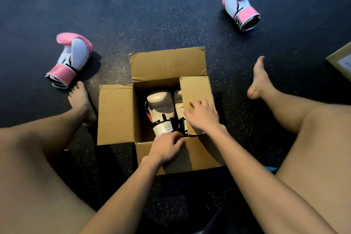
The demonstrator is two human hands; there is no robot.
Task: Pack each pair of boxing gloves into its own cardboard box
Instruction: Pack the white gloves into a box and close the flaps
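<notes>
An open cardboard box (115, 114) stands on the floor between my legs. Two cream-white boxing gloves (160, 108) lie side by side inside it, cuffs toward me. The right one is partly hidden under the box's right flap (195, 89). My right hand (203, 116) rests flat on that flap, which is folded over the opening. My left hand (167, 144) grips the near edge of the box at the near flap, fingers curled over it. One pink and white glove (71, 59) lies at the left by my foot. Its mate (240, 5) lies at the far right.
The floor is dark speckled rubber. My bare legs and feet flank the box on both sides. The corner of a second cardboard box (340, 59) with a label shows at the right edge.
</notes>
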